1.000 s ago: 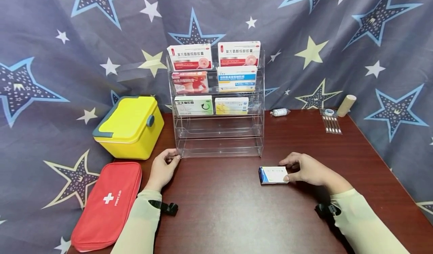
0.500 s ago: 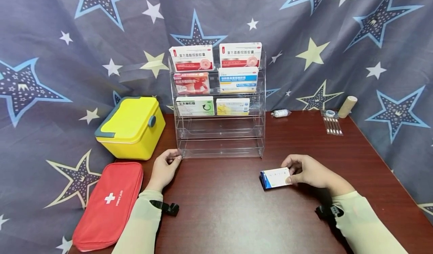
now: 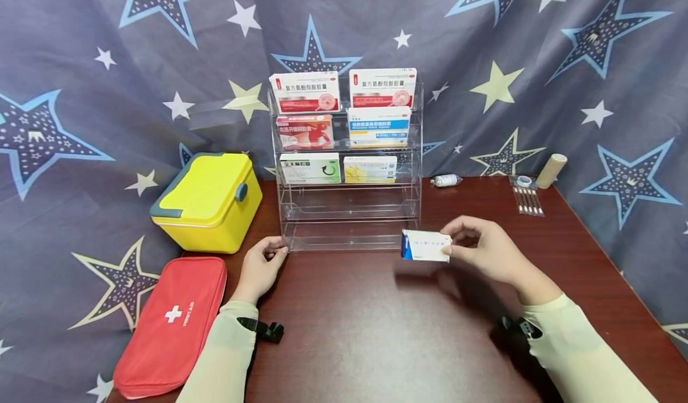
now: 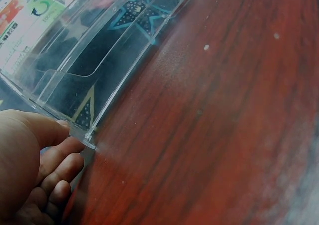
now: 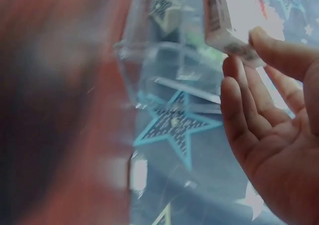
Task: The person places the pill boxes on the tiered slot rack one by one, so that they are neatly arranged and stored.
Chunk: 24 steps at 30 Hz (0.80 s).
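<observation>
My right hand (image 3: 486, 251) pinches a white medicine box (image 3: 428, 246) with a blue end by its right edge, thumb in front. The box is in the air, its shadow on the table below, close to the lower right of a clear acrylic display rack (image 3: 349, 242). In the right wrist view the box (image 5: 230, 23) sits between thumb and fingertips, its far part cut off by the frame. My left hand (image 3: 263, 267) holds the rack's lower left front corner; in the left wrist view the thumb lies against the side panel (image 4: 75, 131), other fingers curled beneath.
Upper tiers of the rack bear several medicine boxes (image 3: 310, 169). A yellow lidded case (image 3: 215, 194) and red first-aid pouch (image 3: 172, 325) lie left. At the back right are a small bottle (image 3: 446, 180), cotton swabs (image 3: 529, 201), a tape roll (image 3: 523, 181) and a bandage roll (image 3: 552, 170).
My right hand has lifted the white and blue medicine box off the table and moved it up and leftward, toward the rack. The left hand has stayed at the rack's corner.
</observation>
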### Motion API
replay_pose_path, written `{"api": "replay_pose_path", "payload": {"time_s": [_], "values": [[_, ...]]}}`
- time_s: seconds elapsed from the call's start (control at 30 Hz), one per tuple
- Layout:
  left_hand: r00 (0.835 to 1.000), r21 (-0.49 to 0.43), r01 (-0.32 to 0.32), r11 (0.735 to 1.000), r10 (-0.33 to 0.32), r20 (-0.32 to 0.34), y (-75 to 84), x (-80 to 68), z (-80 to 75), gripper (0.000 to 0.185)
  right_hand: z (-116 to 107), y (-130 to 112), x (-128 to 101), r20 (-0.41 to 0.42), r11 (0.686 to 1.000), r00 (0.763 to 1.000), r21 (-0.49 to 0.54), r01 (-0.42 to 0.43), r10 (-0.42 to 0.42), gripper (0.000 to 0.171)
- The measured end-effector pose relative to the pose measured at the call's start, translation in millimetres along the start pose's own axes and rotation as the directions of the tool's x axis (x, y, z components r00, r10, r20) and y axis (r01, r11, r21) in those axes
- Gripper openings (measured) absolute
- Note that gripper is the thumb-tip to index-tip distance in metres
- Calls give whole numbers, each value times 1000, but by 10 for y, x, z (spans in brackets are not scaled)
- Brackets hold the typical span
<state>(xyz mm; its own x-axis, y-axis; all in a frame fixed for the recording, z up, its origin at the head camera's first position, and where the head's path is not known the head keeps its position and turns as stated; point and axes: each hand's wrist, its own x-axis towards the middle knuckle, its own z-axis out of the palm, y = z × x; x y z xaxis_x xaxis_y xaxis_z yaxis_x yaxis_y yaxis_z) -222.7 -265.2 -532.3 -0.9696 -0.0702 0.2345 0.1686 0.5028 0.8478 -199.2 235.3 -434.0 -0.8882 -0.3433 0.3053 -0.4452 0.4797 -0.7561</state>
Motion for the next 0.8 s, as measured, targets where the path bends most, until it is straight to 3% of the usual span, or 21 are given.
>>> {"api": "replay_pose_path", "payload": {"time_s": [0.2,0.37,0.6,0.8], "values": [[1000,-3,0,1000,0,-4,-26,7,-4,19,36,-307,291,-116,1000,993,0,29,-29,27],[1000,0,-1,1000,1,-1,-24,6,-1,19,138,-463,571,-150,998,988,35,53,-47,26],[1000,1,-1,1000,1,-2,-6,8,-2,18,458,-652,970,-189,994,976,-6,105,-104,25],[1000,-9,5,1000,-5,2,1,3,-7,19,787,-789,1262,-175,993,980,-76,86,-98,25]]}}
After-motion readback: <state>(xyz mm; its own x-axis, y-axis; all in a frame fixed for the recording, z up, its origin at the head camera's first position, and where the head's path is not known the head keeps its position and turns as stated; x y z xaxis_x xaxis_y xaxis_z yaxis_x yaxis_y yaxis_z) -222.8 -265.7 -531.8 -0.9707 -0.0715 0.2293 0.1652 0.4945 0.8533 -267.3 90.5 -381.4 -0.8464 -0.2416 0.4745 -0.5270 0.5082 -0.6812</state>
